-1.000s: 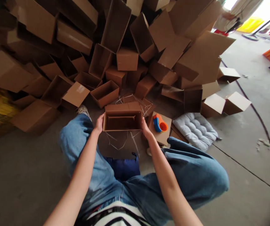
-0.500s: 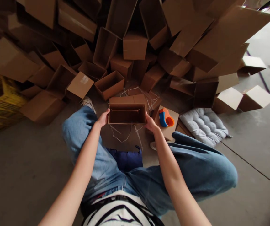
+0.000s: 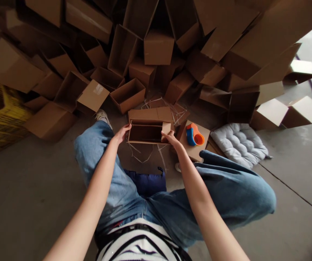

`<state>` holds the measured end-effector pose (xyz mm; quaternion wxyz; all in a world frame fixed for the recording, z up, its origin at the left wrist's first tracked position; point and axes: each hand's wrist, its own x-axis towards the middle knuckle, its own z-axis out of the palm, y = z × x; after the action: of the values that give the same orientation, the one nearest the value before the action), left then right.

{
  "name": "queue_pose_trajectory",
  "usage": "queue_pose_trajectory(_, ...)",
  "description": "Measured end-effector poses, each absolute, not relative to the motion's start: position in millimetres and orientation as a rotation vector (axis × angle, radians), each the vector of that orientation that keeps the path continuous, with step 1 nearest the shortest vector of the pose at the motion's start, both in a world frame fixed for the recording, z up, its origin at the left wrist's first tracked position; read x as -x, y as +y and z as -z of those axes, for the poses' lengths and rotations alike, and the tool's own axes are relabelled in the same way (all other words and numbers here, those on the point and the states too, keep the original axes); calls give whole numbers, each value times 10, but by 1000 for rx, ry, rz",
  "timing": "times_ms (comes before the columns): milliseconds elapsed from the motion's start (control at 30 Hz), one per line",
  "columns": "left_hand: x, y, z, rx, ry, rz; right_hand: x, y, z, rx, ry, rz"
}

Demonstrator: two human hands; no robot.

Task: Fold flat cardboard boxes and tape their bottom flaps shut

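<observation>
An open cardboard box [image 3: 150,114] is held out in front of me above the floor, its long back flap standing up on the far side. My left hand [image 3: 122,133] is closed on the box's left end, thumb near the rim. At the opposite end, my right hand [image 3: 169,137] grips a short side flap [image 3: 166,127] that lies folded over the opening. Just right of the box, an orange and blue tape dispenser [image 3: 195,134] rests on a flat-topped carton [image 3: 184,146].
A big heap of cardboard boxes [image 3: 158,47] fills the far side. A yellow plastic crate [image 3: 11,119] stands at left. A grey tufted cushion [image 3: 240,145] lies at right, a dark blue cushion [image 3: 147,183] between my legs. Pale straps [image 3: 142,159] trail on the floor.
The short right flap has folded inward over the box's opening, with my right hand now on it. My left hand keeps its hold on the left end.
</observation>
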<state>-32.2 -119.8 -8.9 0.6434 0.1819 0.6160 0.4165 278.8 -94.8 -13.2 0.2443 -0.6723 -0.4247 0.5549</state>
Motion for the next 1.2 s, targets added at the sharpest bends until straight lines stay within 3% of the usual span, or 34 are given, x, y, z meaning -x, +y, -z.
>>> queue_pose_trajectory(233,-37,-1215,312,-553,1710,-1122,-2768,-1024,156,2130,-1356,-1392)
queue_pose_trajectory(1200,-63,-1143,611,-673,1762,-1165,-2625,-1099,3,2391,-1562,-1149)
